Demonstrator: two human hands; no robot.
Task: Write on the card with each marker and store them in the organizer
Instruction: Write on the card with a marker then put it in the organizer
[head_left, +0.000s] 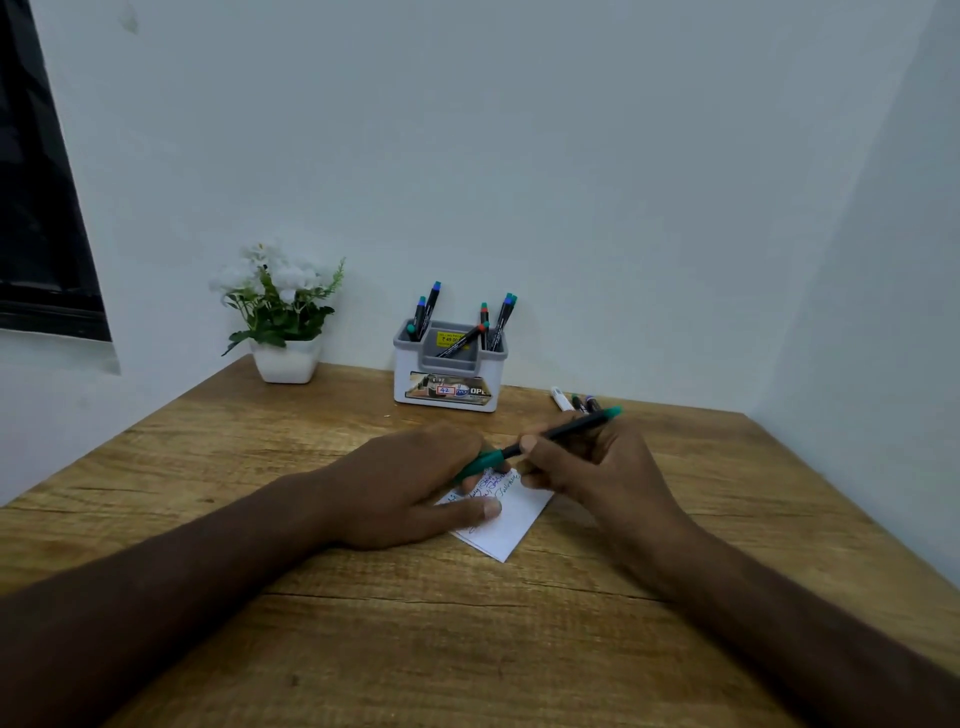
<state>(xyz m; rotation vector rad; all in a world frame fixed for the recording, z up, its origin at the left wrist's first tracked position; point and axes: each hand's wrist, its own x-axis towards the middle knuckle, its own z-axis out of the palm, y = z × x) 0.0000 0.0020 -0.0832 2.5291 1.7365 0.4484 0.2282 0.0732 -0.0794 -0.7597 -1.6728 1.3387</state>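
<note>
A white card (506, 525) with several handwritten lines lies on the wooden table (363, 649). A black marker with green ends (558, 434) is held level just above it. My right hand (597, 467) grips its barrel. My left hand (410, 483) closes its fingers on the green cap end, while its thumb presses on the card. At the back stands the white and grey organizer (449, 371) holding several markers. Three loose markers (576, 401) lie on the table behind my right hand.
A white pot with white flowers (283, 317) stands at the back left by the wall. Walls close in behind and on the right. A dark window is at the far left.
</note>
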